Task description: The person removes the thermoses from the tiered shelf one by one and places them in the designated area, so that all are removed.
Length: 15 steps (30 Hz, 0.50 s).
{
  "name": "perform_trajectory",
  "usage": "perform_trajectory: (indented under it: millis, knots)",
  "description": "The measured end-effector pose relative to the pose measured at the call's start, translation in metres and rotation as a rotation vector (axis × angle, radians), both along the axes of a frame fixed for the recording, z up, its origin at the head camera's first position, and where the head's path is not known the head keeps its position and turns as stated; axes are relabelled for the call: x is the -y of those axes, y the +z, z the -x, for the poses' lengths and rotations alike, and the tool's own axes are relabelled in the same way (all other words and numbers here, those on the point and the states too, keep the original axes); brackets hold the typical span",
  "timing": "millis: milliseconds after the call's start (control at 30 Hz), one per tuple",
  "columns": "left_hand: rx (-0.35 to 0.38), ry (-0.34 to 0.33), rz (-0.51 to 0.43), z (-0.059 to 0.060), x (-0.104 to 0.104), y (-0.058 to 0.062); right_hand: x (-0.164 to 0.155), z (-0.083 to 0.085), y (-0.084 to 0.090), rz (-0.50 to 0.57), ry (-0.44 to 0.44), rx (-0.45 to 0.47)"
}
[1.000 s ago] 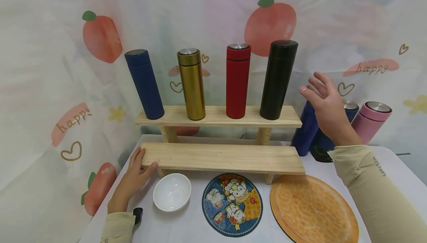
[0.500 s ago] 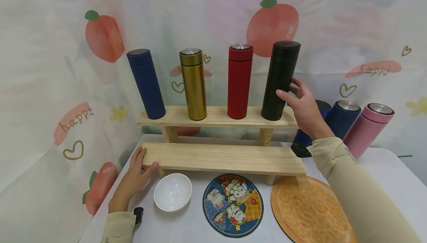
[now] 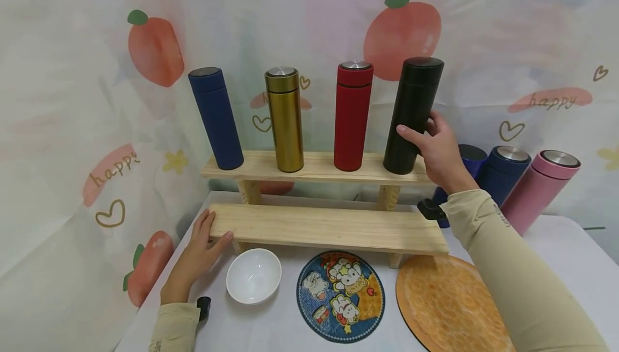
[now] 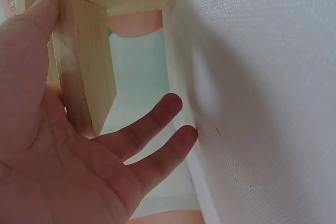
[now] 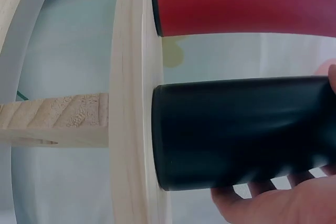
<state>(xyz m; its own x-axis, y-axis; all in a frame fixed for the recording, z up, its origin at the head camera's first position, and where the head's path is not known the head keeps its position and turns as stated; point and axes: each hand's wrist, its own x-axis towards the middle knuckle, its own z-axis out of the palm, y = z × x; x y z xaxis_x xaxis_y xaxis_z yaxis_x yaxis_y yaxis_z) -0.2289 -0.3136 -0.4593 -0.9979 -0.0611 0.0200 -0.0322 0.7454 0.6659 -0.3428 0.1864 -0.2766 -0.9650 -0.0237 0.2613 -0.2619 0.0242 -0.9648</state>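
My right hand (image 3: pixel 442 153) grips a black thermos bottle (image 3: pixel 413 115), thumb across its front and fingers behind. In the right wrist view the base of the black thermos (image 5: pixel 236 135) sits right at the upper board (image 5: pixel 128 98), and the fingers (image 5: pixel 231 205) curl along its side. A red thermos (image 3: pixel 354 118) stands just left of it, then a gold one (image 3: pixel 284 121) and a blue one (image 3: pixel 216 121). My left hand (image 3: pixel 195 255) holds the left end of the two-tier wooden shelf's lower board (image 3: pixel 329 227). In the left wrist view two fingers (image 4: pixel 163 156) stretch out below the board.
A white bowl (image 3: pixel 253 277), a round cartoon mat (image 3: pixel 340 296) and a larger orange-brown round mat (image 3: pixel 450 303) lie before the shelf on the white tabletop (image 3: pixel 227 330). To the right stand a pink thermos (image 3: pixel 539 193), a navy one (image 3: pixel 503 172) and a partly hidden blue one (image 3: pixel 471 158).
My right hand has moved left and down from the air beside the shelf and taken hold of the black thermos. The left hand stays on the lower board's end.
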Motion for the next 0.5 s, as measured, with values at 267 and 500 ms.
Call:
perform_trajectory:
  millis: [267, 500]
  knots:
    - [0.011, -0.008, 0.003, -0.001, -0.001, 0.004, -0.006, -0.007, 0.001, -0.071, -0.04, -0.009]
    - [0.003, -0.009, -0.007, -0.001, -0.002, 0.002, -0.011, -0.021, -0.002, -0.113, -0.071, -0.045]
